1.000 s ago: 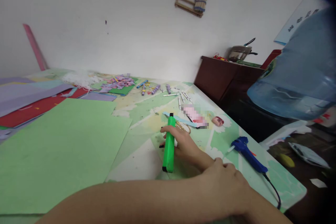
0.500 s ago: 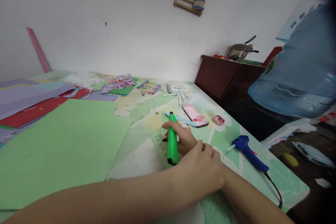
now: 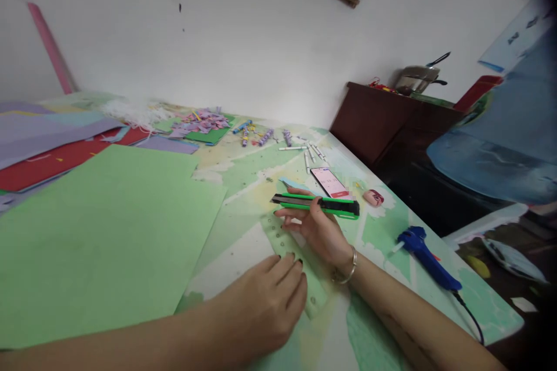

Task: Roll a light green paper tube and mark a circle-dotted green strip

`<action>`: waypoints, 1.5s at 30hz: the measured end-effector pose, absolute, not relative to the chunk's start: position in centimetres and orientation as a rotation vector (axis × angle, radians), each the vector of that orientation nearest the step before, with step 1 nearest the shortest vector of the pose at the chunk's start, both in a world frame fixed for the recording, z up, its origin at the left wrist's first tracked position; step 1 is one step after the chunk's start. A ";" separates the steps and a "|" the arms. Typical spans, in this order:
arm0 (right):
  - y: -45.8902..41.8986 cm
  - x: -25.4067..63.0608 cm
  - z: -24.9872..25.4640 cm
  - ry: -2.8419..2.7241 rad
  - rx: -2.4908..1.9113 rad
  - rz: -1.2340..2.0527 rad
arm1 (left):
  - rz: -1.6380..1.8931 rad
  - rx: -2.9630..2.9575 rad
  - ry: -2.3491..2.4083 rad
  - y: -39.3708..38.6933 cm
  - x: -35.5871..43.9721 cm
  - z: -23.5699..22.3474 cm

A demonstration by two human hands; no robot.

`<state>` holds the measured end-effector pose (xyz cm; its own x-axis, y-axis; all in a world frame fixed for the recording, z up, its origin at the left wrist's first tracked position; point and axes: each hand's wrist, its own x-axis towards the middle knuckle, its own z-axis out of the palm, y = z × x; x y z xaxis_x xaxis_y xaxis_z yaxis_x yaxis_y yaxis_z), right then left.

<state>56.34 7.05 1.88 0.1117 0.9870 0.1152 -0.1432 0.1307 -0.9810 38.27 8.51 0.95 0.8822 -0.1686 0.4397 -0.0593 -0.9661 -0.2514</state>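
My right hand (image 3: 324, 229) is closed on a green utility knife (image 3: 300, 203), held level with its metal blade pointing left. A bracelet (image 3: 348, 269) circles that wrist. My left hand (image 3: 270, 301) is palm down with its fingers loosely curled together; whatever is under them, if anything, is hidden. It sits over the near part of a translucent green strip with holes (image 3: 314, 290), like a stencil ruler. To the left of my hands lies a large sheet of light green paper (image 3: 113, 237). A phone (image 3: 331, 182) and a light blue paper strip (image 3: 287, 182) lie beyond the knife.
A blue glue gun (image 3: 429, 258) with a cord lies on the right. White sticks (image 3: 311, 153), rolled paper pieces (image 3: 266, 137), paper scraps (image 3: 204, 122) and white shreds (image 3: 134, 113) lie towards the wall. Stacked coloured paper (image 3: 52, 151) is at left. A water bottle (image 3: 500, 156) stands beyond the table's right edge.
My left hand has let go of my right wrist and moved left and down. The knife has turned from upright to level, its blade side now showing. The view has shifted slightly.
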 end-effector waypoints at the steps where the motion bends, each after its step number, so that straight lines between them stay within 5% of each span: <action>1: 7.3 56.4 1.6 -1.039 -1.028 1.173 | -0.681 -2.840 0.078 8.8 38.3 0.4; 12: 9.9 56.6 0.9 -0.700 -1.212 0.980 | -0.565 -3.161 -0.184 9.9 38.2 -1.2; 21: 11.4 57.3 0.9 -1.022 -1.123 1.243 | -0.507 -3.241 -0.211 10.4 38.3 -1.4; 45: 11.0 56.4 1.7 -1.422 -1.545 0.825 | -0.761 -3.174 -0.278 10.6 38.6 -3.6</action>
<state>56.44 11.01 1.66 0.1331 0.9880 0.0788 0.4218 0.0155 -0.9065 38.61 10.63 -3.61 0.8782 0.1947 0.4369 0.1327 -0.9767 0.1686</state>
